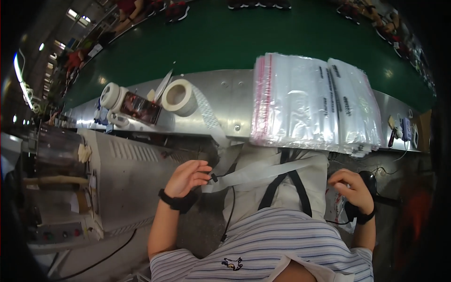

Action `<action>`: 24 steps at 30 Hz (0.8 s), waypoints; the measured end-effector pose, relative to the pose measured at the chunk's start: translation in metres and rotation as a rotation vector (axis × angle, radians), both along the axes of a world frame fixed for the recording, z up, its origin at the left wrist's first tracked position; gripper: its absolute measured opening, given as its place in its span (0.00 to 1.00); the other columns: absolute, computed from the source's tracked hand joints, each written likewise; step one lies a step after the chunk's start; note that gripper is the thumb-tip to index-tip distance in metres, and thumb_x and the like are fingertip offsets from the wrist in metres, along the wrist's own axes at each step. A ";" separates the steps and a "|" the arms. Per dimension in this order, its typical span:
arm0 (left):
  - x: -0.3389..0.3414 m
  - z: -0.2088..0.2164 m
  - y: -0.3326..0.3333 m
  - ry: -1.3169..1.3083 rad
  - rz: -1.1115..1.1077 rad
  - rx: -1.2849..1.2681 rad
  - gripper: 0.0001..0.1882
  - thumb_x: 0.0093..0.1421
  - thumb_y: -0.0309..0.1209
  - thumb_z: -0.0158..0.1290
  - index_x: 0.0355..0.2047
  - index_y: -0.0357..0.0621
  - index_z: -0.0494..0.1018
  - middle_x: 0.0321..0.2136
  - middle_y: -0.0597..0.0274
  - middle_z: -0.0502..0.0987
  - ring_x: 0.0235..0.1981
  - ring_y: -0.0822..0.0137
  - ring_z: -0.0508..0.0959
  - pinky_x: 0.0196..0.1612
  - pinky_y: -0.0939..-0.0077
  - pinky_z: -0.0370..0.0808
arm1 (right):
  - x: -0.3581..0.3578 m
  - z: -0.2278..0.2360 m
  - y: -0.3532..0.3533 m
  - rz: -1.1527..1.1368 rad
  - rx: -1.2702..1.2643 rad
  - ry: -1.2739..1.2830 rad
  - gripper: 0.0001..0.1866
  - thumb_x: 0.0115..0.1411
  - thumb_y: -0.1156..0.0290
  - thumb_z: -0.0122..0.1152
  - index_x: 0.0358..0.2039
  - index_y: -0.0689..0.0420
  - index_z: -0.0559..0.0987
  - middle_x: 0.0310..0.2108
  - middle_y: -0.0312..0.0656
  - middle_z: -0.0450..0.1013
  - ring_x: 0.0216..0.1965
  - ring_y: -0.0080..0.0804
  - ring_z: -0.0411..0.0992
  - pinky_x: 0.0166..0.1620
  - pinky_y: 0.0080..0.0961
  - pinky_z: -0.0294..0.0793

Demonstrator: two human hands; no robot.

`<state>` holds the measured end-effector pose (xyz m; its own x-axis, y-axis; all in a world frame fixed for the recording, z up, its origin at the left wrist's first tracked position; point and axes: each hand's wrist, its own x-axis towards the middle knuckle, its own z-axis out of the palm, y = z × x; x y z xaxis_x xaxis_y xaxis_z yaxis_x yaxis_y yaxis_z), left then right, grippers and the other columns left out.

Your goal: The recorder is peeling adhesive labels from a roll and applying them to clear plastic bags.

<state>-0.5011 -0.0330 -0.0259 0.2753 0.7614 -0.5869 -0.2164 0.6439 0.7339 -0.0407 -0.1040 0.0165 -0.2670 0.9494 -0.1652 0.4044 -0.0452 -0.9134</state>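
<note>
My left hand hovers left of my lap, its fingers loosely bent and apart, with nothing visible in it. Close to its fingertips lies one end of a pale translucent strip that stretches across my lap. My right hand is at the right side of my lap, fingers relaxed and curved, thumb apart from them, and no object shows in it. On the metal ledge stands a roll of white labels, its loose tail hanging over the front edge. A stack of clear plastic bags with pink edges lies to the right.
Beyond the metal ledge runs a green conveyor belt with shoes at its far side. A white bottle, a dark-screened device and a blade sit left of the roll. A grey machine stands at left.
</note>
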 end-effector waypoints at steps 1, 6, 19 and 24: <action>-0.005 -0.015 -0.006 0.075 0.011 -0.034 0.16 0.61 0.34 0.46 0.44 0.34 0.66 0.37 0.53 0.74 0.33 0.64 0.77 0.35 0.74 0.76 | -0.018 -0.008 0.011 0.125 -0.054 -0.007 0.06 0.52 0.74 0.55 0.30 0.62 0.75 0.27 0.41 0.70 0.31 0.30 0.70 0.34 0.23 0.68; -0.009 -0.115 -0.013 0.343 0.124 -0.057 0.20 0.57 0.33 0.50 0.48 0.36 0.64 0.38 0.59 0.71 0.37 0.69 0.73 0.38 0.76 0.71 | -0.096 -0.055 0.048 0.469 0.111 -0.252 0.08 0.53 0.66 0.57 0.29 0.58 0.76 0.28 0.42 0.71 0.32 0.39 0.71 0.34 0.29 0.70; 0.070 -0.085 0.027 -0.036 0.114 0.193 0.11 0.58 0.30 0.50 0.36 0.36 0.73 0.30 0.66 0.75 0.30 0.79 0.71 0.34 0.85 0.68 | -0.188 -0.053 0.079 0.320 0.390 -0.147 0.10 0.49 0.74 0.58 0.35 0.59 0.74 0.34 0.45 0.71 0.38 0.44 0.70 0.41 0.32 0.70; 0.067 -0.054 0.044 -0.207 0.093 0.171 0.11 0.58 0.31 0.50 0.36 0.36 0.73 0.27 0.69 0.73 0.26 0.80 0.69 0.30 0.86 0.67 | -0.218 -0.050 0.112 -0.029 0.364 0.007 0.16 0.52 0.77 0.56 0.43 0.59 0.69 0.32 0.45 0.71 0.35 0.40 0.71 0.37 0.29 0.70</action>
<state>-0.4338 0.0114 -0.0801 0.3002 0.8722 -0.3861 -0.4257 0.4847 0.7641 -0.2585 0.0082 -0.0332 -0.2393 0.9529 0.1865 0.4015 0.2720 -0.8746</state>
